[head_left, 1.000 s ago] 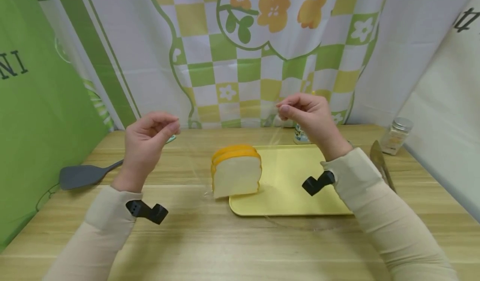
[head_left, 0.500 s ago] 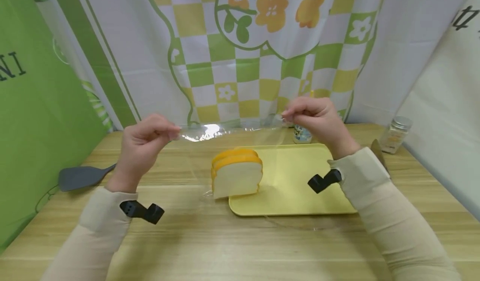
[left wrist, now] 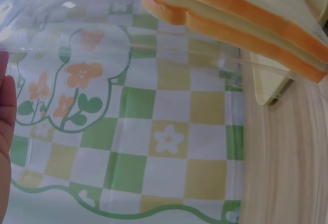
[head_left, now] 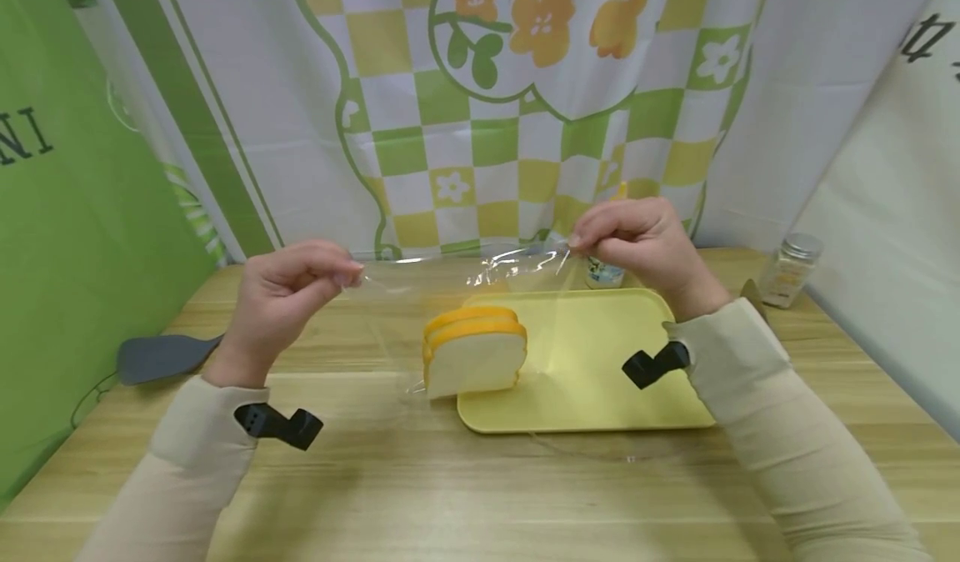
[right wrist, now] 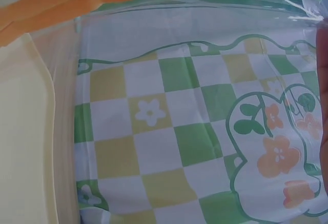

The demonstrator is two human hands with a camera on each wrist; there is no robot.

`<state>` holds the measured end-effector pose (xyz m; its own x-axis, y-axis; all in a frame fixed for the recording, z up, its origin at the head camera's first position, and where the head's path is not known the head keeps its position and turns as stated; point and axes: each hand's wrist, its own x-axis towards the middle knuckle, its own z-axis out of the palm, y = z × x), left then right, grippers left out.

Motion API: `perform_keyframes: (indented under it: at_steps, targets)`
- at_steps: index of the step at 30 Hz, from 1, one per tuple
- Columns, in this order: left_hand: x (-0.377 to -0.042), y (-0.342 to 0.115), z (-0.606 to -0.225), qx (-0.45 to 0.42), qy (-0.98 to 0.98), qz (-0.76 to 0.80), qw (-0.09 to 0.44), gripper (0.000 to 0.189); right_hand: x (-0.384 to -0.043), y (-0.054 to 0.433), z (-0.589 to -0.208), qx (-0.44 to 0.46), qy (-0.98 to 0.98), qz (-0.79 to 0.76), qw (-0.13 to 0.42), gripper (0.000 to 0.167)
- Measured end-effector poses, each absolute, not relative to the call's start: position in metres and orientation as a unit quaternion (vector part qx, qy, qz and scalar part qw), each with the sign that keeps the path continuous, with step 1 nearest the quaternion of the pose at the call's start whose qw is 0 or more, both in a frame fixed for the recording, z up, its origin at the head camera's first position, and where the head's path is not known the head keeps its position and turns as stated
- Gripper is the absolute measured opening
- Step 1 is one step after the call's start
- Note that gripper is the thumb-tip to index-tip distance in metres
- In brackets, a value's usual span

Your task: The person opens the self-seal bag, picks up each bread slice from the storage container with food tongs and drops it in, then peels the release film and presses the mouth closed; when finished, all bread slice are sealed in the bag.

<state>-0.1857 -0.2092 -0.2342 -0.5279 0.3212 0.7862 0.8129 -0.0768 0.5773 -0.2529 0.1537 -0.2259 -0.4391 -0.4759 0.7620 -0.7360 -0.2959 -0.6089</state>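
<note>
A clear plastic bag (head_left: 517, 268) is stretched between my two hands, its upper edge glossy and creased. My left hand (head_left: 281, 312) pinches the left end of that edge between thumb and fingers. At the other end, my right hand (head_left: 651, 249) pinches the film the same way. Below the edge, two slices of bread (head_left: 476, 366) with orange crusts stand together, seen through the film. They overlap the left end of a yellow tray (head_left: 592, 370). In the left wrist view the film spreads around the bread (left wrist: 230, 24), and only a strip of the hand (left wrist: 6, 126) shows.
A grey spatula (head_left: 161, 358) lies at the left. Behind the tray stands a small patterned bottle (head_left: 603, 274), partly hidden by the right hand. A glass jar (head_left: 791, 270) with a metal lid is at the back right, near a partly hidden metal utensil (head_left: 752, 295).
Both hands have come down slightly, and the right has moved a little further right. The film's upper edge now shows stretched between them, and the bread's top has tipped slightly lower.
</note>
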Motion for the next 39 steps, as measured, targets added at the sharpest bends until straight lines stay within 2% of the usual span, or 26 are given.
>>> perform_keyframes:
  at_steps: [3,9,13,15,20,26,29,32,36,39]
  targets:
    - [-0.184,-0.210,-0.233,-0.437,-0.659,-0.575,0.209,0.023,-0.253,0.154,-0.226,0.523,-0.580,0.615,0.106,0.035]
    - [-0.180,-0.209,-0.230,-0.413,-0.669,-0.585,0.198,0.020,-0.252,0.154,-0.227,0.514,-0.572,0.632,0.094,0.015]
    - [-0.180,-0.204,-0.231,-0.383,-0.673,-0.597,0.208,0.014,-0.249,0.153,-0.227,0.490,-0.591,0.633,0.104,0.024]
    - [-0.180,-0.203,-0.232,-0.374,-0.680,-0.591,0.219,0.018,-0.249,0.153,-0.227,0.486,-0.597,0.629,0.110,0.025]
    - [-0.183,-0.203,-0.231,-0.392,-0.691,-0.559,0.238,0.028,-0.250,0.154,-0.229,0.478,-0.608,0.622,0.125,0.023]
    - [-0.184,-0.203,-0.233,-0.405,-0.682,-0.557,0.248,0.025,-0.252,0.153,-0.231,0.463,-0.611,0.630,0.125,0.035]
    - [-0.186,-0.203,-0.235,-0.393,-0.688,-0.557,0.250,0.024,-0.252,0.153,-0.229,0.447,-0.641,0.612,0.124,0.034]
    - [-0.188,-0.205,-0.236,-0.376,-0.704,-0.548,0.251,0.019,-0.249,0.152,-0.220,0.423,-0.712,0.546,0.128,0.027]
    - [-0.189,-0.206,-0.234,-0.360,-0.714,-0.547,0.248,0.024,-0.242,0.141,-0.195,0.410,-0.791,0.435,0.131,0.035]
    - [-0.188,-0.202,-0.230,-0.355,-0.709,-0.561,0.239,0.031,-0.236,0.121,-0.173,0.408,-0.825,0.380,0.093,0.036]
